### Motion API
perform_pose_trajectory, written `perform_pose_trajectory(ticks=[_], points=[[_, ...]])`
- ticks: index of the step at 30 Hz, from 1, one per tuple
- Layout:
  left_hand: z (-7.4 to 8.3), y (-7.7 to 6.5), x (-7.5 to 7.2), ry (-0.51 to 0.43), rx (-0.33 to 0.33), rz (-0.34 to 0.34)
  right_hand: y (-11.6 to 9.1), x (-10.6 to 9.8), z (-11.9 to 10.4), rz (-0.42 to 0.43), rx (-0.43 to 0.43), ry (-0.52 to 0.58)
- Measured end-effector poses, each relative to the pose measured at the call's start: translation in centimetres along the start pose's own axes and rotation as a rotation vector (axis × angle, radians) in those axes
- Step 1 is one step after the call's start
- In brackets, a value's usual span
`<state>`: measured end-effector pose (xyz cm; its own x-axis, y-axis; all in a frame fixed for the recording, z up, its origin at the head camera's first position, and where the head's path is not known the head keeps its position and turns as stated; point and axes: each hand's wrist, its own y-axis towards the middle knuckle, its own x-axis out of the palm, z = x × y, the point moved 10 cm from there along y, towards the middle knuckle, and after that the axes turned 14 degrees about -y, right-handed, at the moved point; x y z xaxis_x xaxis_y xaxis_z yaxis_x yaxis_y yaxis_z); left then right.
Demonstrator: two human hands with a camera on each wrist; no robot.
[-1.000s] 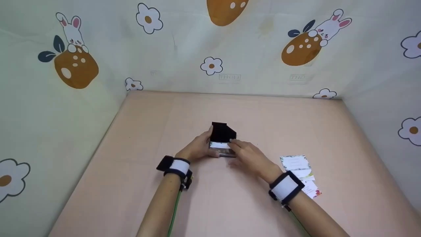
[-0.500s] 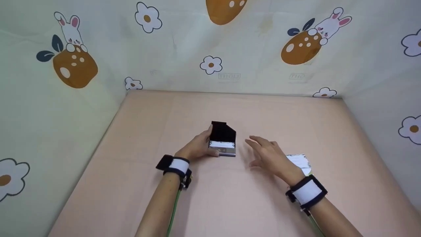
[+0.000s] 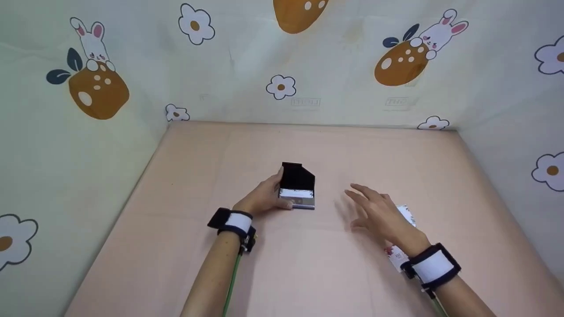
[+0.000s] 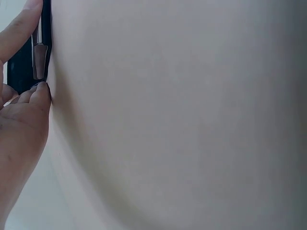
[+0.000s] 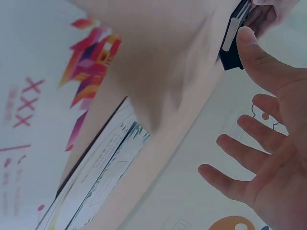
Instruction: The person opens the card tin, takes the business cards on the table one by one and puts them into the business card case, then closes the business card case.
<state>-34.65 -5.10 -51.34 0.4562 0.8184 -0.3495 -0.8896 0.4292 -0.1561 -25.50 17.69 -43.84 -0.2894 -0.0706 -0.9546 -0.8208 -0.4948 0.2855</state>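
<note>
A business card case point(image 3: 298, 176) stands with its black lid raised near the middle of the table. A white card point(image 3: 296, 193) with a leafy edge shows inside it. My left hand point(image 3: 264, 193) grips the case along its left side, thumb at the front. To the right, my right hand point(image 3: 382, 215) hovers with spread fingers and holds nothing. Loose business cards lie under and beside it: one with a leafy border point(image 3: 407, 215) and one with red and orange leaves point(image 5: 96, 62). The hand and wrist hide much of these cards in the head view.
The pink tabletop point(image 3: 211, 149) meets patterned walls point(image 3: 238, 66) at the back and on both sides. A wrist band with a green cable point(image 3: 233, 281) sits on the left arm, and a similar band point(image 3: 434, 266) on the right.
My right hand has left the card case and moved right, over the loose cards, its fingers spreading. My left hand keeps its hold on the case in nearly the same spot.
</note>
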Motion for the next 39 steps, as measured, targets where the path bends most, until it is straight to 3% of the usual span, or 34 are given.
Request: perform_pose_trajectory(ticks=[11, 24, 39], points=[[0.0, 0.0, -0.1, 0.004, -0.003, 0.010, -1.9, 0.0, 2.2, -0.051, 0.019, 0.024], [0.0, -0.1, 0.0, -0.004, -0.007, 0.009, -4.2, 1.0, 5.9, -0.181, 0.146, 0.076], [-0.2, 0.1, 0.1, -0.001, -0.005, 0.013, -6.2, 1.7, 7.8, -0.293, 0.203, 0.131]])
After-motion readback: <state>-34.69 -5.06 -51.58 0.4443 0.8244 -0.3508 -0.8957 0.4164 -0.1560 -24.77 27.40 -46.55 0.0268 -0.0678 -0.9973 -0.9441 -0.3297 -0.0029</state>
